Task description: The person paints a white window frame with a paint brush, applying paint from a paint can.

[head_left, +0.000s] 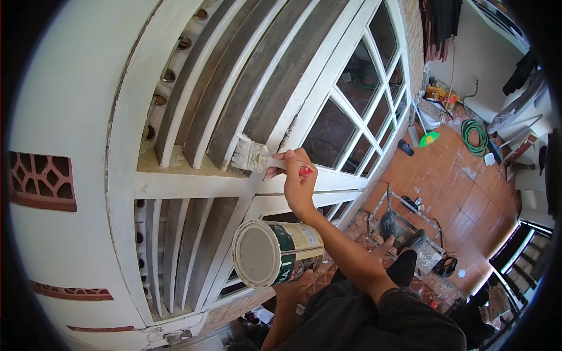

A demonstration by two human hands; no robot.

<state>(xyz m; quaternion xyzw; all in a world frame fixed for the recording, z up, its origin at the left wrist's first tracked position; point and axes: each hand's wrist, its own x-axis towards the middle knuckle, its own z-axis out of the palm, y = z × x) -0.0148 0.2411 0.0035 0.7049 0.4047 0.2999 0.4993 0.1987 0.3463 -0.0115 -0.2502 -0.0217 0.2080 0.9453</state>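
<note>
My right hand [300, 178] is closed around the handle of a paintbrush [252, 155], whose bristles are thick with white paint. The bristles overlap the lower end of a slat in the louvred frame [193, 186], close by the white upright post. Below it, my left hand [294, 285] supports a paint can [301, 245] with a green and cream label. The can is tilted in this view, its pale round end toward me. The fingers of my left hand are partly hidden behind the can.
White slats [222, 88] curve up beside a paned window [351, 111]. My feet are on a paint-spattered metal stand [430, 257] above the tiled floor [462, 205]. A green hose [474, 136], a green broom [429, 139] and sandals [446, 266] lie around it.
</note>
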